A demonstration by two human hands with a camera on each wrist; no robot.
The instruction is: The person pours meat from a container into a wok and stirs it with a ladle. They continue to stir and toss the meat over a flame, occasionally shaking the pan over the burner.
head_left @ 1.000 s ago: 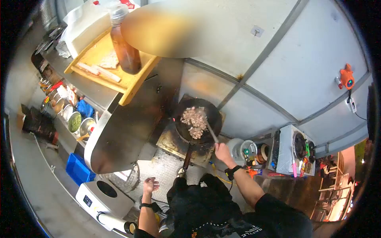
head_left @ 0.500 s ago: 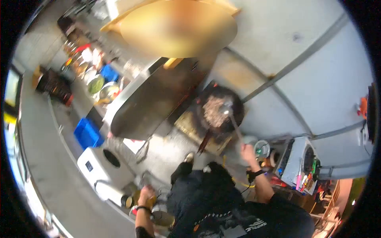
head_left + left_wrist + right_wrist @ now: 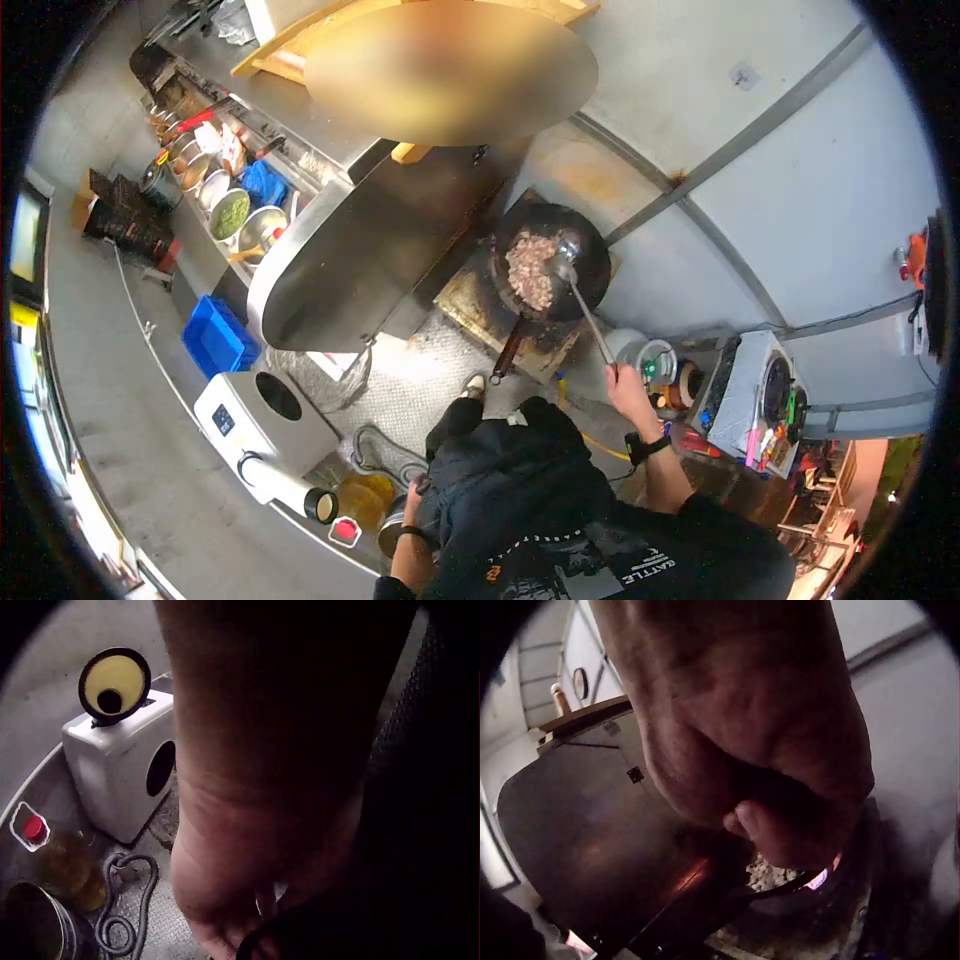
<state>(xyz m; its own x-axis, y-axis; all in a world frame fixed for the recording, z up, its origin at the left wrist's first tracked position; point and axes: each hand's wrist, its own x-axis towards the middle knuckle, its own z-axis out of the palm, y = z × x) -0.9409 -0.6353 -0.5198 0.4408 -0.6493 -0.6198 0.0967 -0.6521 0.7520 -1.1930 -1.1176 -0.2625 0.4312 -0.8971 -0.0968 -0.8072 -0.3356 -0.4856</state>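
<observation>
My right hand [image 3: 628,392] grips the long handle of a metal ladle [image 3: 590,315]. The ladle's bowl rests against the meat, inside a black wok [image 3: 594,280]. Small pieces of browned meat [image 3: 530,265] lie heaped in the wok's middle and left side. The wok stands on a burner, its dark handle pointing toward the person, and flame [image 3: 821,879] glows under its rim in the right wrist view. My left hand [image 3: 412,502] is down beside the black clothing [image 3: 520,480]. Its fingers [image 3: 217,946] are partly hidden by dark cloth; whether they hold something I cannot tell.
A steel counter side [image 3: 380,250] stands left of the burner, with bowls of ingredients [image 3: 230,215] beyond. On the left are a blue basket [image 3: 218,337], a white machine [image 3: 265,430] and an oil jug [image 3: 362,500]. A small stove [image 3: 750,400] stands right; a wall [image 3: 700,270] rises behind.
The left hand has dropped from in front of the body to beside the black clothing. The ladle has shifted within the wok, and the meat sits closer together. The head view has turned.
</observation>
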